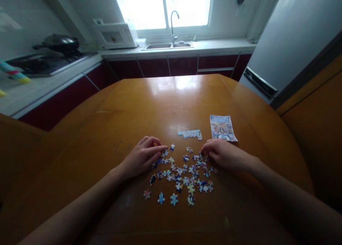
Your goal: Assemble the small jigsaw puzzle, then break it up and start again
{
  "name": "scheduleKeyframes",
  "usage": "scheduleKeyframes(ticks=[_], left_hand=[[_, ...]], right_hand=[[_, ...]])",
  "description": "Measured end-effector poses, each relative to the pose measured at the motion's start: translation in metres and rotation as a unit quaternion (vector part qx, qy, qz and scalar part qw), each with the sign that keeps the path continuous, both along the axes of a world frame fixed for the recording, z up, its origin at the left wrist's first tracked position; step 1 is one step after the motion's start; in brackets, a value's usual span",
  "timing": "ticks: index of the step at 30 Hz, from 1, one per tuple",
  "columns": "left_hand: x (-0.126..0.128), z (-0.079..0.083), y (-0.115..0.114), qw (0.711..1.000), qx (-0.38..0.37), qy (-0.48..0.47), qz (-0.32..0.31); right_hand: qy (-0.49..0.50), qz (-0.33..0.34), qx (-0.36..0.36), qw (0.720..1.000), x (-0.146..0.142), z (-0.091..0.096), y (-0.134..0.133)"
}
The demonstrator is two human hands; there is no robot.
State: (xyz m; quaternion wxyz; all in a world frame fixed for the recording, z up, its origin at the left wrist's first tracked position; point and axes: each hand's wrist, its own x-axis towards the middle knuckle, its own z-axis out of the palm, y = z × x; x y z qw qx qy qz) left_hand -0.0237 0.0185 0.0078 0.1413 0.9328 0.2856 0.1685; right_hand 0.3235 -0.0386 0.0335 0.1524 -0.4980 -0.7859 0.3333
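Note:
Many small jigsaw puzzle pieces lie loose in a heap on the table in front of me. At the heap's left edge is my left hand, its thumb and index finger close together above a piece; whether they grip anything is hidden. My right hand is curled at the heap's right edge, fingertips pinched on a puzzle piece among the others. Beyond the heap lies a joined strip of pieces, light blue along its top. A printed picture sheet rests just past my right hand.
The wooden table has a rounded outline. Behind it runs a counter with a sink, a tap and a white microwave. A pan sits on the stove at left; a fridge stands at right.

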Motion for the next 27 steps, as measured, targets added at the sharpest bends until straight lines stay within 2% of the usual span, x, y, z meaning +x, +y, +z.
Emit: scheduleKeyframes(ticks=[3, 9, 14, 17, 19, 22, 24, 27], left_hand=[[0.001, 0.002, -0.001, 1.000, -0.009, 0.004, -0.026], [0.001, 0.004, -0.001, 0.997, -0.052, -0.056, -0.007], [-0.001, 0.004, 0.000, 0.998, -0.056, -0.036, -0.022], [-0.001, 0.003, 0.000, 0.998, -0.048, -0.036, -0.020], [0.000, 0.003, -0.001, 0.998, -0.050, -0.043, -0.013], [0.003, 0.005, -0.002, 0.997, -0.054, -0.060, 0.002], [0.004, 0.006, -0.003, 0.996, -0.055, -0.067, 0.009], [0.006, 0.007, -0.004, 0.996, -0.053, -0.072, 0.016]], right_hand=[[0.004, -0.008, -0.007, 1.000, 0.000, 0.000, 0.000], [0.004, -0.044, 0.019, 0.999, 0.001, -0.004, 0.004], [-0.004, -0.089, 0.043, 0.995, -0.001, -0.005, 0.005], [0.012, -0.092, 0.059, 0.994, -0.004, -0.005, 0.004], [0.035, -0.070, 0.073, 0.994, -0.008, -0.005, 0.001], [0.063, 0.005, 0.085, 0.994, -0.018, -0.005, -0.006], [0.059, 0.053, 0.097, 0.992, -0.026, -0.007, -0.011], [0.023, 0.089, 0.123, 0.988, -0.036, -0.010, -0.018]])
